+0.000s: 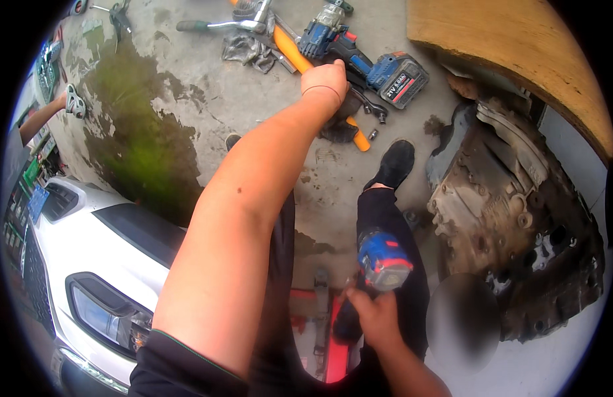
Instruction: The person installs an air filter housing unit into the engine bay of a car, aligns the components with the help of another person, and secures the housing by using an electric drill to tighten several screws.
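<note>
My left hand (325,78) reaches down to a pile of tools on the concrete floor. It lies over a long orange-handled bar (291,47); its fingers are mostly hidden, so any hold cannot be made out. Right beside it lies a blue and black cordless impact wrench (339,46) with its battery (400,78) attached. A dark ratchet (370,106) and a black cloth or glove (339,129) lie just under the hand. Close to my right leg, my right hand (379,317) is closed round the black grip of a blue and red cordless driver (384,260).
A white car's front (108,225) stands at left. At right are a large dirty metal casing (511,218) and a wooden board (518,33). A long-handled ratchet (220,26) and a grey glove (247,51) lie farther off. Another person's foot (75,101) shows far left; a wet patch (141,126) darkens the floor.
</note>
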